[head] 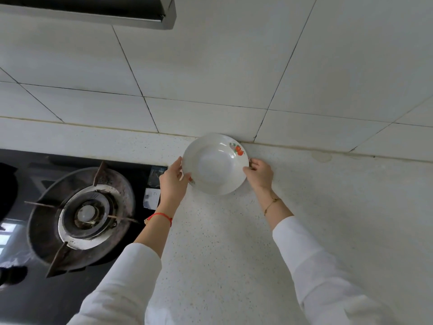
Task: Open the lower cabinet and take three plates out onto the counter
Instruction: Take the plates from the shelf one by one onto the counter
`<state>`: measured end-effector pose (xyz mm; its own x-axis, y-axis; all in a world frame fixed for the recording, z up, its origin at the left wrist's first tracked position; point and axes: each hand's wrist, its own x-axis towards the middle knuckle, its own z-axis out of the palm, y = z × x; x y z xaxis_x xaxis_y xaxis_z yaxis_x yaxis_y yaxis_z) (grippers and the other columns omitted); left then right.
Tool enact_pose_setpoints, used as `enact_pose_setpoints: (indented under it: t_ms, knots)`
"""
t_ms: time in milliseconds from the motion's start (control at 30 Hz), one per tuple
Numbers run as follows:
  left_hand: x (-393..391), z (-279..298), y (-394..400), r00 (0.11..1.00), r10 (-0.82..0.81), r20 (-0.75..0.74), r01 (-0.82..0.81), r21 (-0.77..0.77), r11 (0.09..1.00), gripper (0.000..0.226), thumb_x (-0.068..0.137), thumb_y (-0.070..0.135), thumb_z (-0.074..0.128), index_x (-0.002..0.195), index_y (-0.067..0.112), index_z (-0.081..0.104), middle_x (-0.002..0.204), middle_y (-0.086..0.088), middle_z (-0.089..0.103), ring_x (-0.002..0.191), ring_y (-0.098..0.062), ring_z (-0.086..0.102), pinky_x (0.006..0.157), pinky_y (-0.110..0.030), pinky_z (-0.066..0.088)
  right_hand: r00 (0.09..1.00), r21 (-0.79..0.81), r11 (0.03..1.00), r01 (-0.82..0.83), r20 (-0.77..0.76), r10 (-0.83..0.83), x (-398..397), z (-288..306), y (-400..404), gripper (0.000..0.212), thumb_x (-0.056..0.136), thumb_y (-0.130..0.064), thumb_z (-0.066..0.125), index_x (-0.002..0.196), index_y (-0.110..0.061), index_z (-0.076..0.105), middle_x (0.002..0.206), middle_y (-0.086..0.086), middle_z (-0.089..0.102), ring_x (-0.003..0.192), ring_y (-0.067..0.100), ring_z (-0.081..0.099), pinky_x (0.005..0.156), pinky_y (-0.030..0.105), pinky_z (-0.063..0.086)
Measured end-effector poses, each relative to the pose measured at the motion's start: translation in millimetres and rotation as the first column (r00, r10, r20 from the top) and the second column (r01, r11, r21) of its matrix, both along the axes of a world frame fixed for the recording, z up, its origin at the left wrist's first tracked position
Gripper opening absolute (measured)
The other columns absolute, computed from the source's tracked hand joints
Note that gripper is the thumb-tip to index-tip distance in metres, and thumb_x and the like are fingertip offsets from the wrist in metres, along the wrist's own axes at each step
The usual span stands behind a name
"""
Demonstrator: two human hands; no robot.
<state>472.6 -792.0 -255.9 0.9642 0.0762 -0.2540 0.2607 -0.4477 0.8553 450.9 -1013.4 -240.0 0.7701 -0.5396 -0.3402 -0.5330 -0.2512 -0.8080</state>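
Gripping opposite rims, left hand (pixel 172 181) and right hand (pixel 259 174) curled fingers round the plate (pixel 214 166), plate between them, fruit print on its far rim, over the counter (pixel 222 242) near the wall (pixel 210 66), stove (pixel 82 214) at left.

gas burner (pixel 87 213), tiled wall (pixel 210 66), range hood (pixel 93 10)

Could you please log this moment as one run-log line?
left hand: holds plate rim | right hand: holds opposite rim | plate: at counter by wall
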Motion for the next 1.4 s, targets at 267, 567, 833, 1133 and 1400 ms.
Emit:
enact_pose_setpoints:
  t_ms: [267,567,833,1133,1400]
  knots:
    - [-25.5,59.6,17.0,0.948,-0.239,0.211,0.163,0.323,0.932,0.05,0.093,0.025,0.059,0.141,0.015,0.046,0.142,-0.005,0.052,0.133,-0.023,0.046,0.108,-0.037,0.038,0.96,-0.309,0.914,-0.263,0.011,0.28,-36.6,41.7,-5.6,0.054,0.09,-0.022,0.059,0.139,-0.008,0.043,0.137,0.01,0.051,0.133,0.027,0.037,0.104,0.032,0.035]
    - [-106.3,112.5,27.5,0.84,-0.428,0.333,0.237,0.485,0.842,0.046,0.092,0.021,0.06,0.136,0.01,0.052,0.136,-0.01,0.057,0.13,-0.027,0.048,0.11,-0.044,0.037,0.899,-0.583,0.747,-0.319,0.063,0.433,-137.6,92.6,-4.5,0.049,0.094,-0.026,0.054,0.139,-0.011,0.042,0.136,0.007,0.052,0.135,0.025,0.033,0.109,0.036,0.028]
    - [-210.0,144.1,23.4,0.815,-0.449,0.366,0.231,0.505,0.831,0.045,0.093,0.023,0.059,0.136,0.013,0.052,0.134,-0.008,0.059,0.128,-0.026,0.051,0.11,-0.047,0.037,0.886,-0.642,0.706,-0.3,0.087,0.455,-245.1,119.2,-14.6,0.051,0.095,-0.029,0.053,0.142,-0.013,0.04,0.134,0.007,0.053,0.135,0.024,0.032,0.109,0.038,0.029]
    - [-348.9,158.5,3.6,0.818,-0.422,0.391,0.189,0.509,0.84,0.043,0.094,0.023,0.058,0.136,0.016,0.053,0.128,-0.006,0.063,0.121,-0.024,0.056,0.113,-0.048,0.031,0.872,-0.648,0.697,-0.306,0.103,0.479,-370.2,131.2,-38.9,0.05,0.095,-0.029,0.052,0.141,-0.014,0.041,0.132,0.006,0.054,0.134,0.022,0.033,0.106,0.036,0.03]
    - [-480.9,158.2,-18.5,0.812,-0.377,0.446,0.139,0.48,0.866,0.04,0.093,0.017,0.06,0.132,0.01,0.057,0.126,-0.008,0.064,0.12,-0.026,0.058,0.106,-0.043,0.042,0.843,-0.603,0.705,-0.373,0.098,0.529,-492.1,128.9,-62.0,0.05,0.096,-0.03,0.051,0.142,-0.016,0.039,0.135,0.006,0.05,0.135,0.021,0.032,0.11,0.036,0.029]
